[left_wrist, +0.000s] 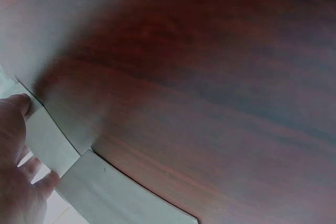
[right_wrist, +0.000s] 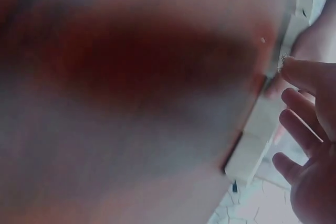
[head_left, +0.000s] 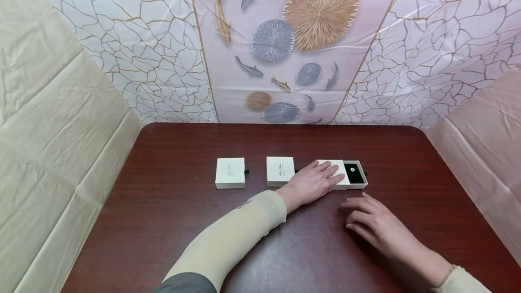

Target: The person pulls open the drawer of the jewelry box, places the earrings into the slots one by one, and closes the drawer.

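My left hand (head_left: 313,182) rests on the sleeve of the rightmost white box (head_left: 339,183), fingers spread across its top. In the left wrist view, the thumb (left_wrist: 20,100) lies at that box's edge. The box's drawer (head_left: 364,179) is pulled partway out to the right, showing a black insert (head_left: 355,176) with a small silvery heart-shaped jewel (head_left: 352,169). My right hand (head_left: 376,223) hovers in front of the drawer with bent fingers. At its thumb tip, in the right wrist view, a tiny glittering piece (right_wrist: 284,60) shows, the index finger hidden behind.
Two closed white boxes, one in the middle (head_left: 280,169) and one at the left (head_left: 230,173), stand in line with black ribbon tabs on their right sides. My left forearm crosses the dark red table (head_left: 171,220). A patterned cloth (head_left: 281,71) hangs behind it.
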Motion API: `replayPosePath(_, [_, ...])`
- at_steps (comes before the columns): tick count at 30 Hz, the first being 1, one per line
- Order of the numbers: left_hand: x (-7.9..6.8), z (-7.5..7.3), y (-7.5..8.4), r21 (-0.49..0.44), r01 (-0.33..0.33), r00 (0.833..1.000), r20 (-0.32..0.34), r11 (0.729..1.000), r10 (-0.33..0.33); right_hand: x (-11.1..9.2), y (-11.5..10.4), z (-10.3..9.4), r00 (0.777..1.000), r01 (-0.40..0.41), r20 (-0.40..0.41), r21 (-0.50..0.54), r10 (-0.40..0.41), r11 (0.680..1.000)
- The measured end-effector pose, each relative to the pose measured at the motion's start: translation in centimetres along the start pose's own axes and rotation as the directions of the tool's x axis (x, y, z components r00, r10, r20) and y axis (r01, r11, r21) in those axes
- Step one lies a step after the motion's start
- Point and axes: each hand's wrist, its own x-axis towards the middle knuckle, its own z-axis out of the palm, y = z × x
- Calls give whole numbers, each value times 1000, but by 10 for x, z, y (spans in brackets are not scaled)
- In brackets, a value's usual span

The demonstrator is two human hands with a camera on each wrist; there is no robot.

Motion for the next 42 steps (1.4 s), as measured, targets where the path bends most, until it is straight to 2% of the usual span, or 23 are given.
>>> replayPosePath(5, [0, 1, 0, 4, -4, 1000, -11, 1000, 4, 3, 11, -13, 999, -50, -19, -1, 50, 999])
replayPosePath(14, [1, 1, -1, 8, -9, 1000, -8, 1000, 9, 17, 31, -36, 989, -148, 7, -27, 148, 989])
replayPosePath(22, [-1, 0, 0, 1, -10, 1000, -12, 1000, 10, 35, 50, -47, 966, -253, 52, -6, 253, 967])
replayPosePath(30, [-1, 1, 0, -15, -5, 1000, -19, 1000, 5, 48, 72, -52, 933, -337, 136, 3, 334, 941])
replayPosePath(38, [0, 0, -1, -12, -7, 1000, -18, 1000, 7, 50, 93, -47, 932, -327, 174, 29, 317, 945])
replayPosePath(42, [0, 0, -1, -17, -9, 1000, -18, 1000, 8, 50, 99, -42, 920, -347, 201, 23, 335, 938])
